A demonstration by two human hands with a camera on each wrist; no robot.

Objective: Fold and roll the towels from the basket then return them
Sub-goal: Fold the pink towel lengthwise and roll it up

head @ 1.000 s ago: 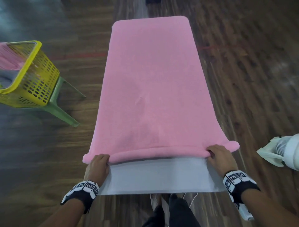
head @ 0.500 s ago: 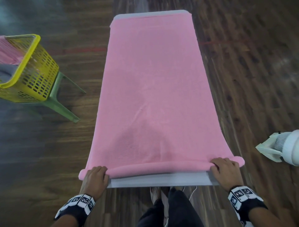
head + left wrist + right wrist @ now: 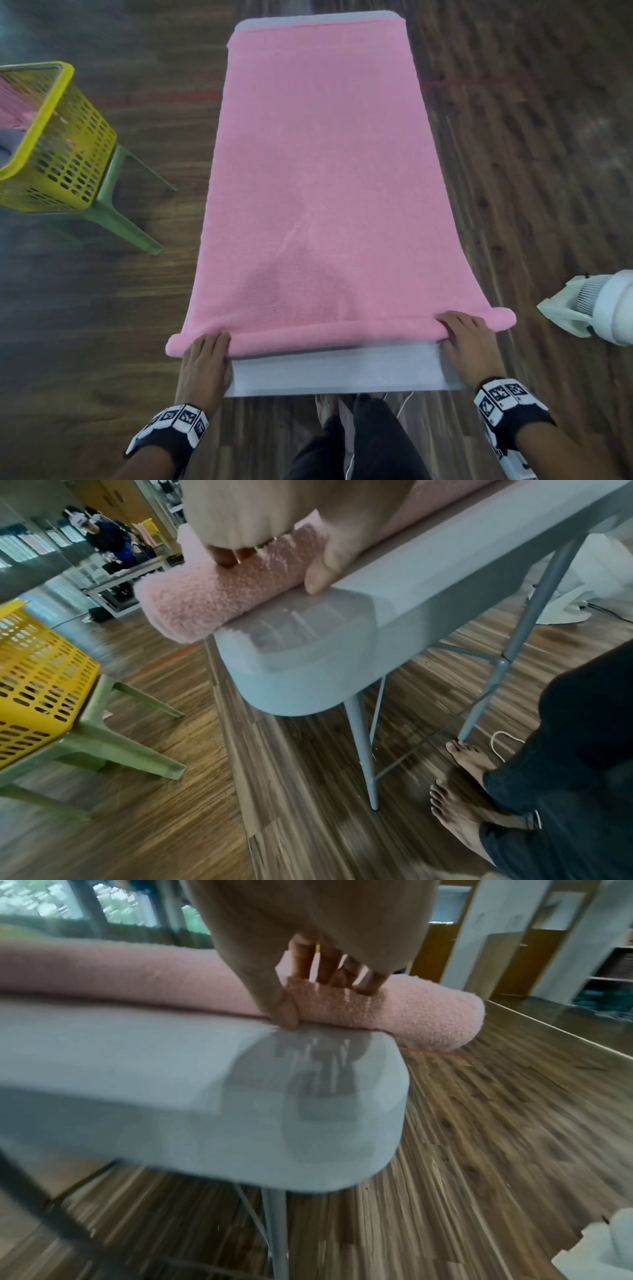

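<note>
A pink towel (image 3: 318, 171) lies flat along the grey table (image 3: 335, 373), its near end turned into a thin roll (image 3: 335, 334). My left hand (image 3: 205, 356) grips the roll's left end (image 3: 192, 601), fingers on top and thumb against its near side. My right hand (image 3: 469, 342) grips the right end (image 3: 411, 1015) the same way. Both roll ends overhang the table sides. The yellow basket (image 3: 51, 144) stands at the left with another pink towel (image 3: 13, 109) inside.
The basket sits on a green plastic stool (image 3: 116, 212) left of the table. A white fan (image 3: 599, 308) stands on the wooden floor at the right. My bare feet (image 3: 472, 761) are by the table legs. Another person (image 3: 103, 534) works far behind.
The towel slid toward me, baring the table's far edge. The roll came close to the near edge, then moved forward again, with both hands staying on its ends.
</note>
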